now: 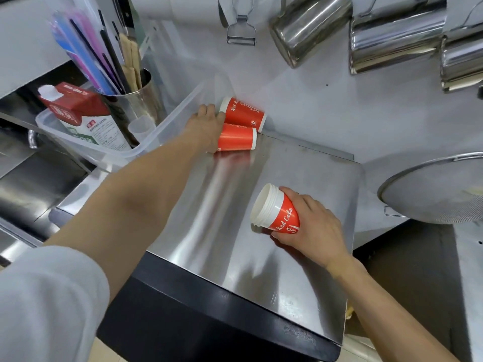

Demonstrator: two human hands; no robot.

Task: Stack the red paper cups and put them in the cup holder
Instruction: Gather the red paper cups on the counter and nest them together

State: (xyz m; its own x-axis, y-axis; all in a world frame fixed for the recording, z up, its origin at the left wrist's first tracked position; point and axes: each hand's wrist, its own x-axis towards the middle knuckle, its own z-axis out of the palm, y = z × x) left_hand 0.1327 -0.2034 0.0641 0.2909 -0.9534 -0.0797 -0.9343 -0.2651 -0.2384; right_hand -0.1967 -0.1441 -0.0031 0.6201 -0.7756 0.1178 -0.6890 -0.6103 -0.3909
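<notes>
Two red paper cups lie on their sides at the far end of the steel counter (222,205). My left hand (206,128) reaches across and wraps the nearer cup (239,139) at its base; the farther cup (244,114) rests just behind it against the wall. My right hand (313,226) holds a nested stack of red cups (274,209) tilted on its side near the counter's right part, white rims facing left. No cup holder can be identified in view.
A clear plastic bin (162,131) at the left holds a red-and-white carton (83,116) and a steel canister of straws (130,100). Steel jugs (392,35) and a peeler (241,30) hang on the wall. A mesh strainer (433,189) sits at the right.
</notes>
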